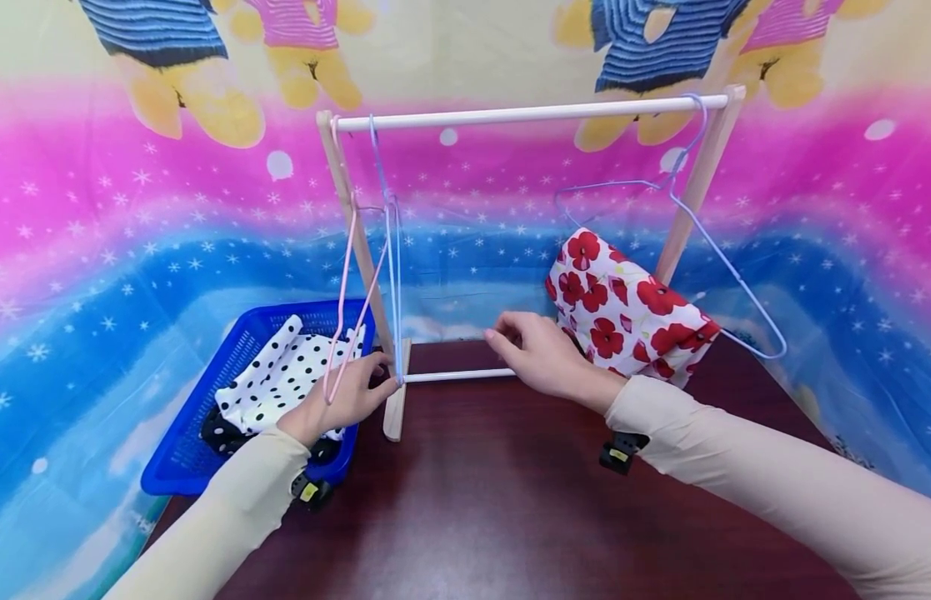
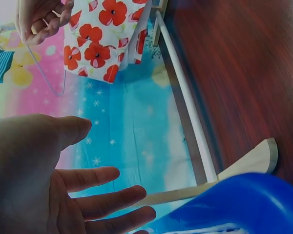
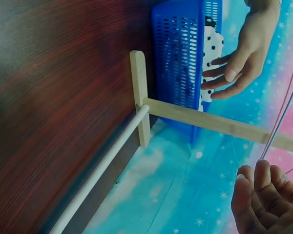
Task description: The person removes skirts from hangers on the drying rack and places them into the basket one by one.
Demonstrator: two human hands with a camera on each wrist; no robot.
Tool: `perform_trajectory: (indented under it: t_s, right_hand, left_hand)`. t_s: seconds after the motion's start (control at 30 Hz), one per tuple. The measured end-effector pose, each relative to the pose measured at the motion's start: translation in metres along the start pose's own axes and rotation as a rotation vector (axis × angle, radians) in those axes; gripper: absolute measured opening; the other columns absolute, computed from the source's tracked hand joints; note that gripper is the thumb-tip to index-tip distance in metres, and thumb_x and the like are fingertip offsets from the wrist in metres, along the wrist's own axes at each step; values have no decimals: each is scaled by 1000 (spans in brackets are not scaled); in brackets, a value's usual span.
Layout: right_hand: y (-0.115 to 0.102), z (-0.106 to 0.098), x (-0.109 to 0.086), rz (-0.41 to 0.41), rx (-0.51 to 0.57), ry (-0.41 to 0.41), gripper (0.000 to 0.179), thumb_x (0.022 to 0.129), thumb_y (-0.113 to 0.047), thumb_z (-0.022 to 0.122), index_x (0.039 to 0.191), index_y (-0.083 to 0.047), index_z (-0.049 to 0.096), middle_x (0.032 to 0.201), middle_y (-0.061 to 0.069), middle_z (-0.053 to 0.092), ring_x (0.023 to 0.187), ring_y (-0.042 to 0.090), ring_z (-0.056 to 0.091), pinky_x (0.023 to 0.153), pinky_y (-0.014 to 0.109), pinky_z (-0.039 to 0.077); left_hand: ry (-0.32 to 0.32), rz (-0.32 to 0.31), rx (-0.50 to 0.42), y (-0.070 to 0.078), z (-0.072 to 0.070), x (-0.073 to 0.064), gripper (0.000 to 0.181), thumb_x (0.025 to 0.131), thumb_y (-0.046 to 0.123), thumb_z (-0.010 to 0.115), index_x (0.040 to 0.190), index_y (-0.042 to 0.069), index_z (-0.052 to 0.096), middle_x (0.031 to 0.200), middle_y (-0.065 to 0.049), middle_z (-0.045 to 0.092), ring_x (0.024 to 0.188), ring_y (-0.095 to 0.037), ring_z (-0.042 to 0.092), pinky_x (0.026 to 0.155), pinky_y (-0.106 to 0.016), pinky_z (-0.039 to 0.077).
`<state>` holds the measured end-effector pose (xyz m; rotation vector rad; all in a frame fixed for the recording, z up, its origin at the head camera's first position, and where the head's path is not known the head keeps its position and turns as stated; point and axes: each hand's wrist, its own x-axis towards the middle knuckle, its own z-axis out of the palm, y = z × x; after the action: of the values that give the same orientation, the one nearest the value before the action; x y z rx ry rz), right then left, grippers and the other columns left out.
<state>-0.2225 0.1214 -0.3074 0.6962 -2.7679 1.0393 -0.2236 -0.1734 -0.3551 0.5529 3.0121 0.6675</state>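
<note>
My left hand (image 1: 356, 398) is beside the left leg of the clothes rack, its fingers stretched out and holding nothing in the left wrist view. A pink hanger (image 1: 340, 321) and a blue hanger (image 1: 394, 292) dangle close by it from the rod (image 1: 525, 114). Loosely curled, my right hand (image 1: 543, 354) hovers near the middle of the rack with no object in its fingers (image 3: 262, 178). Just right of it, a white cloth with red flowers (image 1: 623, 308) drapes over the lower bar of a lavender-blue hanger (image 1: 731, 267), hooked at the rod's right end.
A blue basket (image 1: 161, 475) left of the rack holds white cloth with black dots (image 1: 273, 383) and dark dotted cloth (image 1: 221, 433). The rack's lower crossbar (image 1: 457, 376) runs low above the dark wooden table (image 1: 495, 500). A printed curtain (image 1: 97, 275) encloses the back and sides.
</note>
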Motion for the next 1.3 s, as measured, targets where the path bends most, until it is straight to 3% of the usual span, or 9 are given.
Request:
perform_trajectory:
  t_s: [0.17,0.27,0.33,0.43,0.57,0.7,0.93,1.17,1.3]
  right_hand:
    - [7,0,-4,-5,-48,3,21,103,-30,59,96,-13,69,72,1,63,63,13,56,61,31,47]
    - [12,-1,-7,-3,-80,1,20,102,-30,60,101,-12,70,74,-1,65,65,11,56,64,30,48]
    - [15,-2,-8,0,-95,2,20,102,-30,60,102,-12,70,75,-1,65,66,11,57,64,30,48]
    - [20,-4,-10,2,-107,10,19,101,-30,61,101,-13,70,74,-2,64,67,11,57,63,30,48]
    - [26,-7,-12,-4,-121,27,19,101,-29,62,100,-12,70,73,-2,63,65,12,57,62,30,48]
    - [32,-11,-14,4,-129,37,19,100,-29,62,100,-12,70,72,-1,63,65,12,56,61,30,49]
    - [41,-19,-17,31,-130,59,20,101,-29,61,106,-11,70,74,0,63,65,13,56,62,31,48]
    - [52,-30,-23,56,-133,90,22,101,-28,61,108,-10,70,74,2,63,65,15,56,61,31,47]
    - [56,-38,-27,71,-145,100,22,101,-29,60,109,-10,69,78,3,66,69,16,61,62,31,50]
  left_hand:
    - [12,27,-50,3,5,-2,34,102,32,59,119,2,62,77,-5,61,65,-14,53,61,-28,45]
    - [7,20,-94,7,6,-4,38,100,31,60,123,1,61,72,-4,56,62,-14,51,59,-28,42]
    - [-16,14,-101,10,7,-3,36,100,34,60,120,4,62,77,-8,61,65,-17,55,60,-31,44]
    - [-61,-7,-93,15,8,-2,37,101,38,58,122,7,62,104,-16,71,88,-26,68,75,-41,55]
    - [-94,-27,-82,21,9,1,47,101,43,57,136,10,58,132,-17,67,117,-32,66,96,-51,54]
    - [-100,-38,-73,25,13,2,53,101,45,57,141,11,55,129,-14,68,110,-26,67,92,-48,56]
    - [-93,-19,-84,30,23,-2,48,100,45,58,135,12,58,85,-6,67,66,-12,61,65,-33,50]
    - [-27,31,-28,42,36,-2,43,100,43,61,131,12,62,120,-15,72,91,-26,72,83,-46,57]
    - [-12,39,-8,48,40,-2,43,100,43,61,131,13,62,125,-14,71,96,-29,72,88,-48,57]
